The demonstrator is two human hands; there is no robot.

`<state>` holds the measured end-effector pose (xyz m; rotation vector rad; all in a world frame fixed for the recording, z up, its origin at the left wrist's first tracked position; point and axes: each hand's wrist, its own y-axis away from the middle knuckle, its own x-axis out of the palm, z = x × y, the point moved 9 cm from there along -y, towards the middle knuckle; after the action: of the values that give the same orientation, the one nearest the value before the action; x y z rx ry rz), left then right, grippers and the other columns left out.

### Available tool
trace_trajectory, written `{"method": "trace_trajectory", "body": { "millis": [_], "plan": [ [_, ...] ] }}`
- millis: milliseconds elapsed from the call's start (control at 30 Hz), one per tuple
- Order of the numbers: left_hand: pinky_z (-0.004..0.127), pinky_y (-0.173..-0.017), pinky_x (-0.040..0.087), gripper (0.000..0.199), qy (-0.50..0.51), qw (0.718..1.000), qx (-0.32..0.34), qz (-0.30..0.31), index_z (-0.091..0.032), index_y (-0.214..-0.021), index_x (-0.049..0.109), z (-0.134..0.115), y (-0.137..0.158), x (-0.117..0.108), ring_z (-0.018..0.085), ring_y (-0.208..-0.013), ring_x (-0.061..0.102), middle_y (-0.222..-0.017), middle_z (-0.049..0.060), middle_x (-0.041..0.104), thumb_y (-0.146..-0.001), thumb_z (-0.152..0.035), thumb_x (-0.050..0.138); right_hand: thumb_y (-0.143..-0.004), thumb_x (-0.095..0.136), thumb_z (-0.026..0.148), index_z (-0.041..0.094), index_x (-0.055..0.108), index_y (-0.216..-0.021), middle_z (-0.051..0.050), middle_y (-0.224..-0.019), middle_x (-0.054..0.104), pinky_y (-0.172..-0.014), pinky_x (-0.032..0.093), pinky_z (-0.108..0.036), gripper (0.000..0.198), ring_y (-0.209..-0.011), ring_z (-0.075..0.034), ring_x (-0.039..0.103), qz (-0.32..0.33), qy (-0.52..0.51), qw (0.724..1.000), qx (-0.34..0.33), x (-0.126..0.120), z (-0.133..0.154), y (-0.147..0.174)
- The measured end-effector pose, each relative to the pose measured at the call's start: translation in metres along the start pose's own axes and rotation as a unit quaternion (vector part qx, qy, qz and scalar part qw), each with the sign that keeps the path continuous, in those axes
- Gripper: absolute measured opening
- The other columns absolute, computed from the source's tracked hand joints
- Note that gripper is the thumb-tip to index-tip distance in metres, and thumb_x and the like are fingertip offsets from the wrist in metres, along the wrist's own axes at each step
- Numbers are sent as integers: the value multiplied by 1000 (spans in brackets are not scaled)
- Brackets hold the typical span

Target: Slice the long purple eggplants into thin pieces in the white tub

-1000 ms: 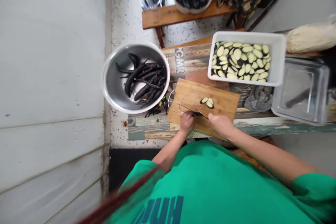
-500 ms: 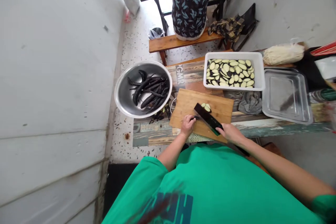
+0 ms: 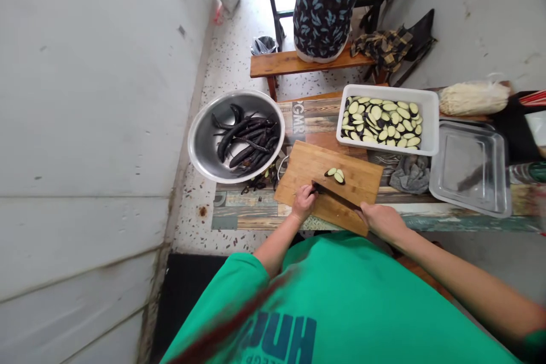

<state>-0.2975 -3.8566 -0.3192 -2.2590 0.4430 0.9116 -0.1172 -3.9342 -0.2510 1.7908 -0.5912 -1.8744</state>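
My right hand (image 3: 380,220) grips the handle of a dark, broad-bladed kitchen knife (image 3: 339,197). The blade stands nearly edge-down over the wooden cutting board (image 3: 358,168), its tip close to the fingers of my left hand (image 3: 304,202). Those fingers are curled around a short dark eggplant piece (image 3: 314,190), mostly hidden by hand and blade. A few pale eggplant slices (image 3: 335,174) with dark skin lie on the board beyond the knife. Whole dark eggplants (image 3: 251,139) lie in a steel basin (image 3: 197,145) to the left.
At the back right stands a white tub (image 3: 431,125) of eggplant slices, beside a clear plastic container (image 3: 469,165) and a crumpled grey cloth (image 3: 410,174). Dark scraps (image 3: 258,182) lie beside the basin. Another person (image 3: 326,8) sits on a wooden bench (image 3: 279,63) across the table.
The knife has turned from lying tilted with its broad side visible to nearly upright, its tip nearer my left hand. The slices now lie slightly spread apart. The view has shifted slightly.
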Motion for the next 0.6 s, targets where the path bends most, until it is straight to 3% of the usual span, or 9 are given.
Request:
{"method": "trace_trajectory", "body": {
  "millis": [167,300,467,600],
  "plan": [
    [41,-92,47,33,17,996,-60,68,-19,-81,62,12,6,14,22,-102,55,-96,10,63,-98,-28,37,-92,38,17,14,55,-100,-17,-82,70,-60,42,-30,18,-78,-27,70,43,39,998,-3,-1,4,8],
    [41,-93,46,34,27,995,-43,87,-20,-84,64,15,11,21,22,-100,56,-93,10,64,-98,-26,33,-89,36,10,12,53,-102,-17,-82,70,-61,43,-30,21,-80,-27,70,58,32,998,-15,3,23,-13],
    [44,-89,47,30,21,986,-80,142,-22,-82,65,21,10,28,25,-96,56,-93,12,65,-96,-29,39,-96,30,22,9,55,-105,-18,-93,70,-57,33,-26,29,-83,-23,68,-44,0,997,-57,3,49,-56],
    [43,-93,46,28,22,987,-98,125,-21,-90,65,14,3,17,25,-104,55,-104,12,63,-96,-29,40,-98,27,36,12,60,-95,-12,-86,70,-52,19,-28,41,-71,-17,63,-133,-25,990,-45,3,26,-39]
  ]
}}
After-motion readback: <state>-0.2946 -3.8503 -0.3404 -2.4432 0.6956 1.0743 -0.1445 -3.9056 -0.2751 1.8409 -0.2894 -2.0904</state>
